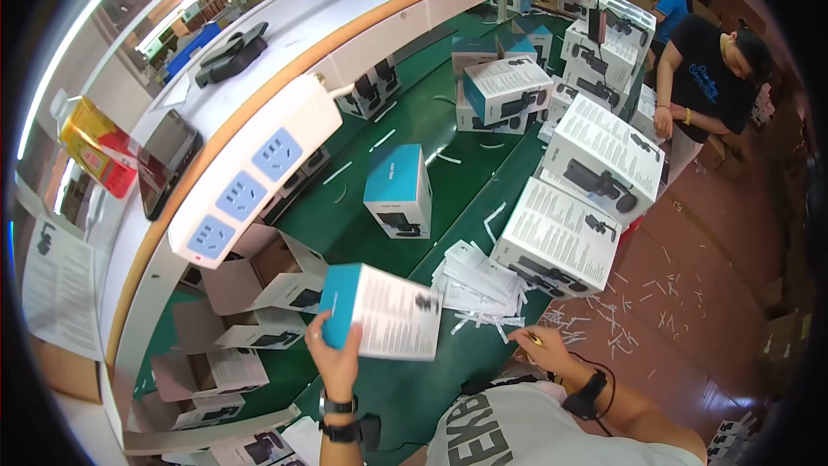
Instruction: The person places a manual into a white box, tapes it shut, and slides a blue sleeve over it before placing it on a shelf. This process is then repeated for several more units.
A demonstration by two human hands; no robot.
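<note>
My left hand (335, 355) grips a white and teal cardboard box (397, 315) by its left end, thumb on the printed white side, fingers round the teal end. It is tilted above the green table. My right hand (545, 348) is closed on a thin yellowish thing, mostly hidden by the fingers, too small to name. Just beyond that hand lies a pile of white paper slips and strips (483, 280). Another closed box (398, 194) stands farther back on the green tabletop (332, 224).
Closed boxes (561, 233) are stacked along the table's right edge. Several open boxes (207, 371) line the left. A power strip (254, 177) hangs on the shelf edge, with a phone (168, 160) above. Two people (703, 78) stand at the far right. Paper scraps litter the floor (664, 285).
</note>
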